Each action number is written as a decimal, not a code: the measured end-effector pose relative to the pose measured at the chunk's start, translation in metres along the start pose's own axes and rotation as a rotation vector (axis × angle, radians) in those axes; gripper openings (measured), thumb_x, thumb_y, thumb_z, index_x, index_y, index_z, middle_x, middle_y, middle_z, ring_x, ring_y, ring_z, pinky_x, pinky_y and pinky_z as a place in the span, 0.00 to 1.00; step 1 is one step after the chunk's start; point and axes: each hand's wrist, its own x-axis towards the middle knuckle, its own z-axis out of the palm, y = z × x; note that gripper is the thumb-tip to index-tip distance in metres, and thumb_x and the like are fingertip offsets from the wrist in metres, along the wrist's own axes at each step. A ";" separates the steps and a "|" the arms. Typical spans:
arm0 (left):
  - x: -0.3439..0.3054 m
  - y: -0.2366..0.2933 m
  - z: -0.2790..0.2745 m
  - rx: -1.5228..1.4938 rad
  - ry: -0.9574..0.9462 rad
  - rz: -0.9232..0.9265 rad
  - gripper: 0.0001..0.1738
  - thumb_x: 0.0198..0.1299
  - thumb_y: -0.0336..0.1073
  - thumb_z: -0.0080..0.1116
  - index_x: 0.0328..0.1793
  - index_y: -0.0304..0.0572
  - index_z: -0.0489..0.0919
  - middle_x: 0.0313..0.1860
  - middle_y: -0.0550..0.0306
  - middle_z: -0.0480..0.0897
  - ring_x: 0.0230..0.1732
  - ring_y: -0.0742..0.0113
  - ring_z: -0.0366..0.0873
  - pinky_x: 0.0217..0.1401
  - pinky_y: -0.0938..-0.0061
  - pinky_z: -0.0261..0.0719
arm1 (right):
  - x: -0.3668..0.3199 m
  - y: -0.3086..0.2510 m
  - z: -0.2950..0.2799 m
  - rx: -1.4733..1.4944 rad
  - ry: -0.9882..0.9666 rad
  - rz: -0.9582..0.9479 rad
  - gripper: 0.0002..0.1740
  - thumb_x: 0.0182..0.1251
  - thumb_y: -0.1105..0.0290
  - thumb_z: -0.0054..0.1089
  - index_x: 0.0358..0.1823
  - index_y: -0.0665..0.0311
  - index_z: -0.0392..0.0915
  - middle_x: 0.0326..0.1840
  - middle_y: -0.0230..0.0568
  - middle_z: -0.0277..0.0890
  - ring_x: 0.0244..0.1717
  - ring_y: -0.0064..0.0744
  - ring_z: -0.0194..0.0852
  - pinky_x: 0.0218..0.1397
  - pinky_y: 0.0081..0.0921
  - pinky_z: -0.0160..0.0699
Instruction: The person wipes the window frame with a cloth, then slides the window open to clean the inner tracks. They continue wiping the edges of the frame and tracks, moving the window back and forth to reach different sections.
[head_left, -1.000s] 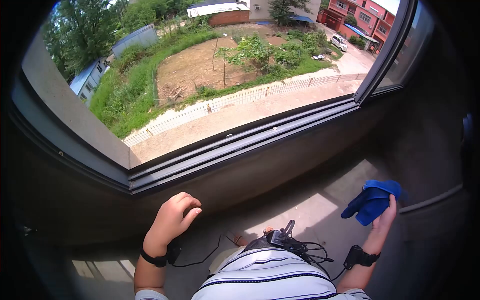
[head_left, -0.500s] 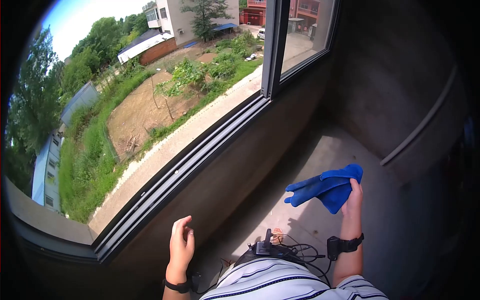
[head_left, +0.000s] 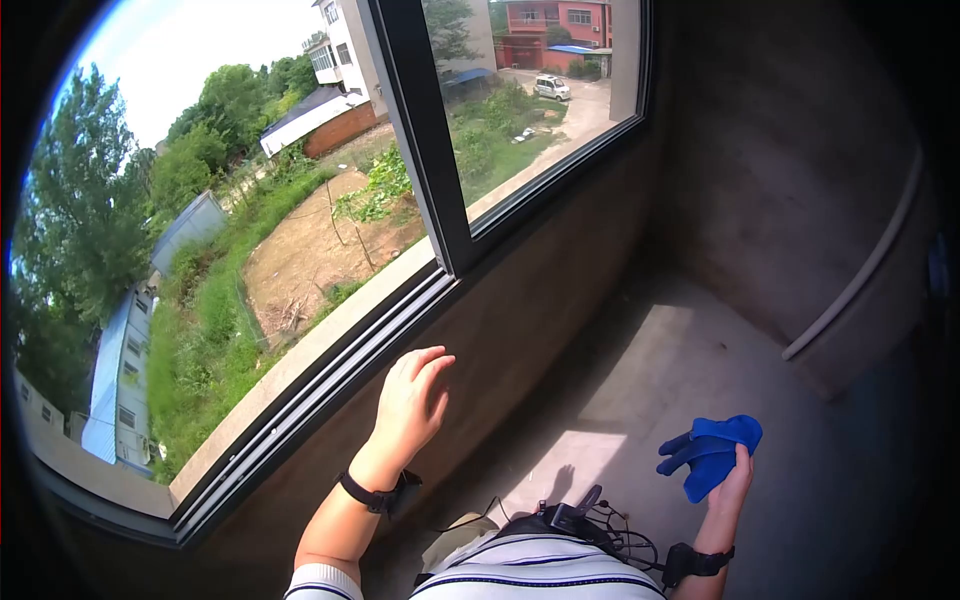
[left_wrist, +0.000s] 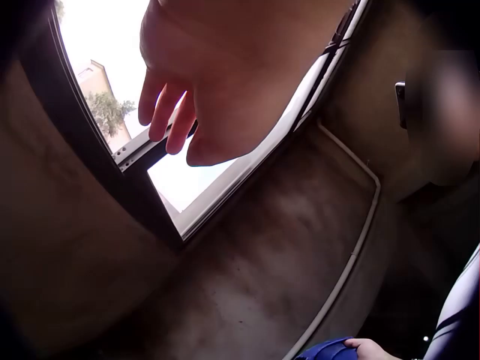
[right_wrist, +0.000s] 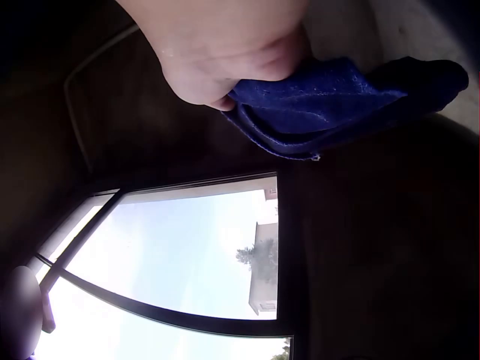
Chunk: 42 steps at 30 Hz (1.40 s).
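My right hand [head_left: 734, 484] grips a folded blue cloth [head_left: 712, 456], its loose ends hanging toward the left over the floor. In the right wrist view the thumb side of the hand presses on the cloth [right_wrist: 307, 105], which is bunched in the fingers. My left hand [head_left: 410, 405] is raised in front of the wall below the window, holding nothing. Its fingers are loosely bent, as the left wrist view also shows of the hand [left_wrist: 217, 82]. Nearest to it are the window track [head_left: 330, 395] and the dark upright sash frame [head_left: 418, 140].
The window opening at the left looks onto a garden plot [head_left: 330, 250]; a glass pane [head_left: 530, 100] fills the right part. Sunlight patches lie on the concrete floor [head_left: 600, 440]. A pale pipe [head_left: 860, 270] runs along the right wall. Cables [head_left: 630, 535] hang at the waist.
The head view has turned rightward, bringing the glazed pane further in. My left hand has risen toward the window frame. The right hand keeps hold of the blue cloth.
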 end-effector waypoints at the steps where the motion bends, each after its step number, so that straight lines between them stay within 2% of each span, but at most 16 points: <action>1: 0.031 -0.006 0.001 0.087 -0.012 0.087 0.21 0.52 0.24 0.61 0.54 0.41 0.79 0.61 0.50 0.77 0.65 0.50 0.72 0.67 0.57 0.70 | 0.006 -0.002 0.000 0.000 -0.004 0.008 0.22 0.74 0.64 0.42 0.63 0.67 0.70 0.57 0.48 0.76 0.56 0.43 0.77 0.58 0.39 0.78; 5: 0.139 -0.037 0.015 0.561 -0.035 0.458 0.20 0.55 0.32 0.59 0.55 0.38 0.80 0.62 0.49 0.76 0.72 0.51 0.64 0.78 0.56 0.57 | 0.016 0.001 0.000 0.026 0.042 -0.006 0.23 0.75 0.62 0.42 0.64 0.68 0.70 0.58 0.48 0.75 0.58 0.44 0.76 0.60 0.40 0.76; 8: 0.183 -0.081 0.048 0.802 -0.186 0.502 0.20 0.55 0.35 0.55 0.55 0.36 0.79 0.61 0.51 0.76 0.73 0.53 0.64 0.81 0.52 0.49 | 0.018 -0.002 0.007 0.049 0.121 -0.032 0.23 0.75 0.62 0.43 0.63 0.69 0.70 0.58 0.48 0.75 0.58 0.44 0.76 0.61 0.40 0.76; 11: 0.194 -0.101 0.057 0.687 -0.204 0.604 0.12 0.60 0.33 0.52 0.42 0.33 0.82 0.51 0.50 0.80 0.66 0.52 0.70 0.81 0.49 0.50 | 0.014 -0.001 0.016 0.075 0.180 -0.099 0.22 0.75 0.62 0.43 0.62 0.69 0.71 0.58 0.49 0.75 0.58 0.44 0.76 0.61 0.41 0.76; 14: 0.190 -0.103 0.067 0.722 -0.193 0.663 0.11 0.63 0.32 0.51 0.37 0.31 0.81 0.42 0.50 0.79 0.57 0.54 0.73 0.80 0.47 0.51 | 0.018 0.002 0.016 0.072 0.237 -0.142 0.22 0.74 0.63 0.43 0.62 0.69 0.71 0.58 0.49 0.75 0.58 0.45 0.76 0.61 0.40 0.75; 15: 0.188 -0.098 0.067 0.741 -0.246 0.592 0.12 0.62 0.33 0.51 0.36 0.31 0.81 0.44 0.50 0.79 0.58 0.54 0.72 0.80 0.47 0.51 | 0.022 0.004 0.014 0.077 0.271 -0.150 0.22 0.74 0.63 0.44 0.62 0.69 0.71 0.58 0.49 0.75 0.58 0.45 0.76 0.61 0.40 0.75; 20: 0.172 -0.087 0.052 0.772 -0.282 0.569 0.14 0.61 0.38 0.54 0.40 0.33 0.82 0.49 0.49 0.78 0.61 0.54 0.69 0.80 0.49 0.51 | 0.030 0.000 0.023 0.074 0.366 -0.212 0.22 0.73 0.63 0.44 0.62 0.69 0.70 0.57 0.49 0.75 0.59 0.45 0.76 0.61 0.41 0.75; 25: 0.148 -0.079 0.034 0.719 -0.304 0.419 0.15 0.53 0.39 0.62 0.41 0.34 0.80 0.47 0.48 0.77 0.61 0.52 0.68 0.77 0.51 0.55 | 0.073 -0.007 0.014 0.074 0.418 -0.236 0.22 0.73 0.63 0.46 0.61 0.69 0.70 0.58 0.49 0.76 0.58 0.44 0.76 0.60 0.40 0.75; 27: 0.143 -0.062 0.023 0.619 -0.386 0.229 0.17 0.57 0.39 0.59 0.42 0.29 0.80 0.50 0.44 0.78 0.65 0.48 0.67 0.78 0.50 0.53 | 0.109 -0.015 0.000 0.079 0.444 -0.247 0.22 0.73 0.63 0.46 0.60 0.69 0.71 0.57 0.48 0.76 0.57 0.44 0.77 0.60 0.40 0.76; 29: 0.145 -0.048 0.019 0.648 -0.346 0.176 0.12 0.56 0.34 0.61 0.42 0.31 0.80 0.46 0.47 0.80 0.58 0.51 0.73 0.70 0.56 0.65 | 0.156 -0.017 -0.007 0.082 0.464 -0.254 0.21 0.73 0.62 0.47 0.60 0.69 0.72 0.56 0.48 0.77 0.56 0.44 0.78 0.59 0.40 0.77; 31: 0.143 -0.037 0.017 0.656 -0.307 0.141 0.13 0.53 0.34 0.63 0.42 0.33 0.79 0.43 0.48 0.77 0.53 0.51 0.74 0.70 0.54 0.66 | 0.205 -0.025 -0.010 0.167 0.445 -0.203 0.20 0.73 0.62 0.47 0.58 0.70 0.73 0.54 0.48 0.79 0.54 0.44 0.80 0.58 0.40 0.78; 33: 0.093 -0.037 -0.028 0.667 -0.295 0.007 0.09 0.63 0.37 0.59 0.46 0.43 0.82 0.42 0.47 0.80 0.52 0.52 0.77 0.71 0.52 0.66 | 0.192 -0.019 -0.008 0.184 0.413 -0.217 0.20 0.73 0.62 0.46 0.57 0.69 0.73 0.53 0.48 0.79 0.52 0.45 0.80 0.57 0.41 0.79; 37: 0.065 -0.012 -0.038 0.838 -0.131 -0.272 0.07 0.63 0.36 0.59 0.37 0.41 0.82 0.38 0.52 0.81 0.46 0.53 0.77 0.68 0.55 0.70 | 0.256 -0.011 0.011 0.148 0.325 -0.120 0.21 0.75 0.61 0.43 0.57 0.71 0.73 0.53 0.51 0.80 0.52 0.48 0.81 0.57 0.43 0.80; 39: 0.046 -0.017 -0.037 0.972 -0.063 -0.396 0.08 0.62 0.37 0.60 0.37 0.40 0.83 0.36 0.49 0.81 0.44 0.51 0.77 0.67 0.55 0.70 | 0.293 -0.005 0.017 0.159 0.265 -0.072 0.20 0.73 0.63 0.46 0.57 0.70 0.73 0.54 0.49 0.79 0.53 0.44 0.80 0.58 0.40 0.78; 41: 0.032 -0.016 -0.031 1.136 0.021 -0.476 0.10 0.61 0.38 0.61 0.35 0.39 0.84 0.31 0.47 0.82 0.38 0.48 0.78 0.62 0.53 0.72 | 0.320 -0.016 0.037 0.165 0.222 -0.021 0.20 0.73 0.64 0.46 0.57 0.71 0.74 0.55 0.48 0.78 0.54 0.43 0.80 0.58 0.38 0.78; 42: 0.031 -0.006 -0.025 1.160 -0.003 -0.654 0.11 0.60 0.39 0.62 0.35 0.38 0.85 0.28 0.46 0.83 0.33 0.45 0.80 0.52 0.54 0.77 | 0.336 -0.023 0.042 0.168 0.178 -0.004 0.20 0.73 0.64 0.46 0.57 0.71 0.74 0.55 0.48 0.78 0.54 0.43 0.79 0.59 0.38 0.77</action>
